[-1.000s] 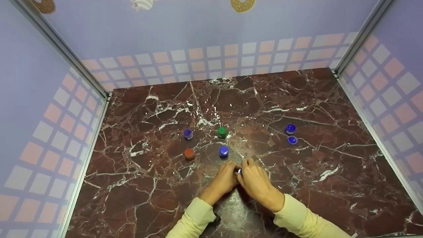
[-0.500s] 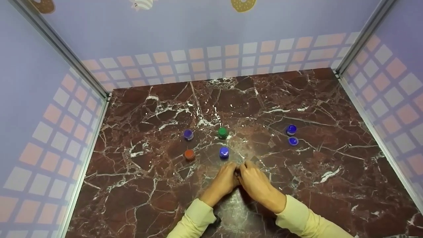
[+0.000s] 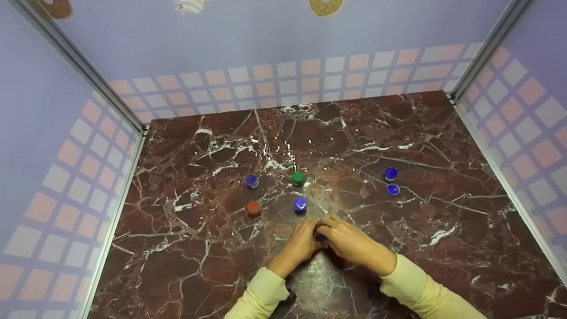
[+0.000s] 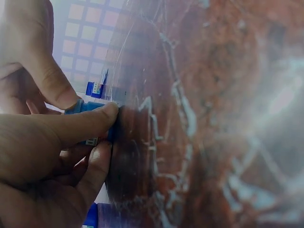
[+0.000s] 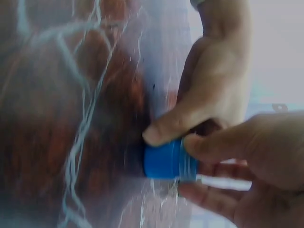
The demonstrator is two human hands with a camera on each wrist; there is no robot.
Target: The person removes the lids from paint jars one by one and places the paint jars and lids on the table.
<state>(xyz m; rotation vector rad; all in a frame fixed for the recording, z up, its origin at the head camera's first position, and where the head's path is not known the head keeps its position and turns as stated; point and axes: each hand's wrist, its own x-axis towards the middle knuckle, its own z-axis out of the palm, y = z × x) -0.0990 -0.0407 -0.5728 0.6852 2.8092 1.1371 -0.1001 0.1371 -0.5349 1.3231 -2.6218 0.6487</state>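
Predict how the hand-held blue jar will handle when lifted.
The blue jar is probably stiff, showing no dent. It looks smooth, so may slip; the ridged band should help grip. Laid sideways, being round, it would likely roll.

Booth-like work enclosure: metal corner posts, square-printed walls, marble-patterned surface.

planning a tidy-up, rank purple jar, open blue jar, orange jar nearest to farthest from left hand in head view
1. Orange jar: ahead-left of left hand
2. Purple jar: left, beyond the orange one
3. Open blue jar: ahead, off right
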